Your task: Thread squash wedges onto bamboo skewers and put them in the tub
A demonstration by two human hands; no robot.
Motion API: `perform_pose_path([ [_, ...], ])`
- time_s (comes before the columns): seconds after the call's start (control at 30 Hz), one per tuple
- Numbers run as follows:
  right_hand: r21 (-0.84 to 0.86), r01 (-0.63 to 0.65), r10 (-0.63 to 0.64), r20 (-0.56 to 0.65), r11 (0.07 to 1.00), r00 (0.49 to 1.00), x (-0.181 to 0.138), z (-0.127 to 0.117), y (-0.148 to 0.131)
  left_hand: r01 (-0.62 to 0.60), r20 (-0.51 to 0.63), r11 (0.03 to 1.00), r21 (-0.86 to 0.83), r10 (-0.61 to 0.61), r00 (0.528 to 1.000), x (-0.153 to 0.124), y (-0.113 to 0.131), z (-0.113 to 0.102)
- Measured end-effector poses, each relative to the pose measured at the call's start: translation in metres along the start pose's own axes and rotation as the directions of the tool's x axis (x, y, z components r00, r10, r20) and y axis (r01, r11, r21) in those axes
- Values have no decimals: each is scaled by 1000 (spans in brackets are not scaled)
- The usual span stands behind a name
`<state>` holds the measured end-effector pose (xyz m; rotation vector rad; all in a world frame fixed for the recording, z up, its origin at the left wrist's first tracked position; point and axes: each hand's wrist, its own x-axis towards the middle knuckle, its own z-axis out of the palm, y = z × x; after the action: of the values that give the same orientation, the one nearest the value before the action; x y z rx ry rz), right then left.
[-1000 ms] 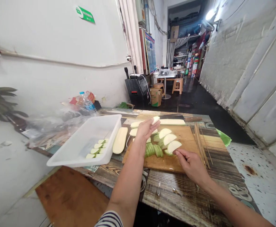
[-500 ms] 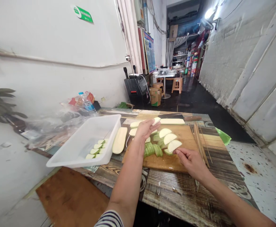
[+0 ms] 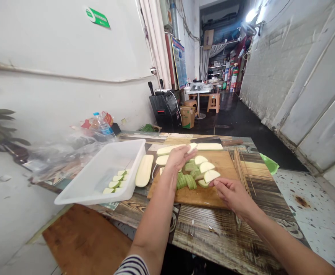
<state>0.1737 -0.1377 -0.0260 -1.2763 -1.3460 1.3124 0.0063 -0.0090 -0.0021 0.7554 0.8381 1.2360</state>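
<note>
My right hand is closed in a pinch at the near end of a row of pale half-round zucchini slices. They line up as if threaded on a skewer, though the stick itself is hidden. Beyond the row's far end, my left hand holds another zucchini slice at its fingertips. Beneath both hands lies a wooden cutting board bearing cut green slices. Halved zucchini rest along the board's far side, partly covered by my left hand.
Left of the board stands a white plastic tub with skewered slices inside; a zucchini half lies beside it. Bamboo skewers lie on the board's right edge. A knife rests behind. Plastic bags and a bottle crowd the wall side.
My left hand and its slice have shifted slightly to the right relative to the board. My right hand keeps its pinch at the row. The whole view has moved a little.
</note>
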Motion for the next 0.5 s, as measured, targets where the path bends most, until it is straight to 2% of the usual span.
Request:
perform_pose_path([
  [0.07, -163, 90, -98, -43, 983, 994, 2, -3, 3, 1, -3, 1000, -3, -1, 1000, -1, 1, 1],
  [0.13, -389, 188, -235, -76, 902, 969, 4, -6, 6, -5, 10, 1000, -6, 5, 1000, -2, 1, 1],
  [0.2, -603, 234, -354, -87, 762, 931, 4, -8, 9, -15, 22, 1000, -8, 15, 1000, -2, 1, 1],
  [0.27, -770, 222, -430, -75, 599, 900, 3, -9, 11, -20, 31, 1000, 2, 20, 999, -3, 1, 2],
  [0.33, -872, 196, -467, -42, 449, 883, 3, -10, 12, -22, 36, 999, 23, 22, 999, -3, 1, 2],
  [0.4, -919, 170, -479, -23, 356, 878, 4, -11, 14, -27, 50, 999, 40, 25, 998, -3, 3, 0],
  [0.43, -927, 163, -478, -20, 338, 878, 5, -12, 14, -31, 64, 998, 46, 28, 998, -2, 3, -2],
  [0.5, -913, 172, -469, -24, 370, 883, 7, -14, 14, -33, 99, 998, 51, 28, 995, 0, 4, -5],
])
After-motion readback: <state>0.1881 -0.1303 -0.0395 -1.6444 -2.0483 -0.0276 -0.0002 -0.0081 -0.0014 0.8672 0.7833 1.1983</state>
